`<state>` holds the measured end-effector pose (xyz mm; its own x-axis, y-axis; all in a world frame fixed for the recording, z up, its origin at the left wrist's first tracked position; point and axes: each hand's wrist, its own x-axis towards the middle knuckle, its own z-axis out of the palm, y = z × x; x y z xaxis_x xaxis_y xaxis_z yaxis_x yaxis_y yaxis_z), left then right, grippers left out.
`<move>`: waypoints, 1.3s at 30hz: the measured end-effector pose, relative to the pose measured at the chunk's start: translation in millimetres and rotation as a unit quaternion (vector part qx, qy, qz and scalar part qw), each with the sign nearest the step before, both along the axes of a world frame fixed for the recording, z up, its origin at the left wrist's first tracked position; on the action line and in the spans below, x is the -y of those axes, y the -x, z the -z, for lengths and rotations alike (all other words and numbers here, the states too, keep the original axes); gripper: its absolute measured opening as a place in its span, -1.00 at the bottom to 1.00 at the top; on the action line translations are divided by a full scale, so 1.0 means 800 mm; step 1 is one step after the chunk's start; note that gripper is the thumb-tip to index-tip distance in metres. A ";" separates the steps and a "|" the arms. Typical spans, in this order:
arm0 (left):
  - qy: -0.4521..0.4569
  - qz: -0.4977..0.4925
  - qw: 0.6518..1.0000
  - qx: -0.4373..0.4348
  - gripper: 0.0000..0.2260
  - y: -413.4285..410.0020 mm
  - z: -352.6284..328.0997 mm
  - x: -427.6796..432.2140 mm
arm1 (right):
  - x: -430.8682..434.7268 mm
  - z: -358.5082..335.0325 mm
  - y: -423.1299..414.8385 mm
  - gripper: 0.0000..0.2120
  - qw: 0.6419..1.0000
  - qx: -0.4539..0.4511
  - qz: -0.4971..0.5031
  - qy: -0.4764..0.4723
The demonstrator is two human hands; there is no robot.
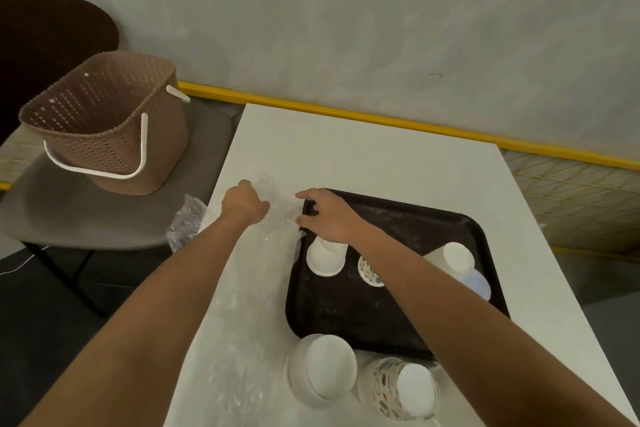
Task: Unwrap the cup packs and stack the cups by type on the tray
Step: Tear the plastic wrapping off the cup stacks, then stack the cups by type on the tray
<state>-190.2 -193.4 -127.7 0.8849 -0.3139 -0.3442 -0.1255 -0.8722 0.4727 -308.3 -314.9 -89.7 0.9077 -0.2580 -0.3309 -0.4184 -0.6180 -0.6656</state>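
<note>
Head view, looking down. A white table (346, 149) has a black tray (346, 319) on its near right part. Both arms reach toward the tray's far left corner.

Left hand (244, 204): back to the camera, fingers curled under and bunched on the far end of a loose clear wrap (256, 274). The wrap trails along the table left of the tray. It reads as a fist grip on the film, though the fingertips are hidden.

Right hand (329, 217): over the tray's far left corner, thumb and forefinger held apart, tips at the wrap's edge. Nothing appears closed between them.

On the tray, upside-down white cups (325, 258) form a short stack at the right wrist. One patterned cup (371, 270) stands just beside it. At the right side a tilted cup (457, 256) touches something pale blue; I cannot tell what.

Off the tray, at the table's near edge, a white pack (322, 371) and a patterned pack (401, 388) sit side by side, both seemingly in film.

Far left, a brown basket (104, 121) sits on a grey chair (86, 218). A film crumple (185, 222) hangs at the table's left edge.

Judgement: the step in hand is clearing spent wrap between packs, with the task partway done and two packs unopened. The next move calls for gathering the film into one bundle and lifting it away leftward. The film looks light and clingy, so it could snag the white stack. The near packs come after that.
</note>
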 end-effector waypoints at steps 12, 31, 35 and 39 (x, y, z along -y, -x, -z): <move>0.051 -0.037 0.998 0.019 -0.36 0.006 -0.023 -0.009 | 0.003 -0.016 0.006 -0.50 1.000 0.004 -0.003 0.022; 0.182 -0.019 0.974 0.132 -0.54 0.144 -0.122 -0.049 | -0.009 -0.079 0.122 -0.61 0.991 0.127 0.029 0.004; 0.216 -0.013 0.970 0.114 -0.56 0.184 -0.122 -0.066 | -0.019 -0.085 0.160 -0.63 0.989 0.139 0.029 -0.039; 0.269 0.007 0.960 0.077 -0.57 0.223 -0.111 -0.082 | -0.032 -0.084 0.195 -0.62 0.987 0.137 0.017 -0.083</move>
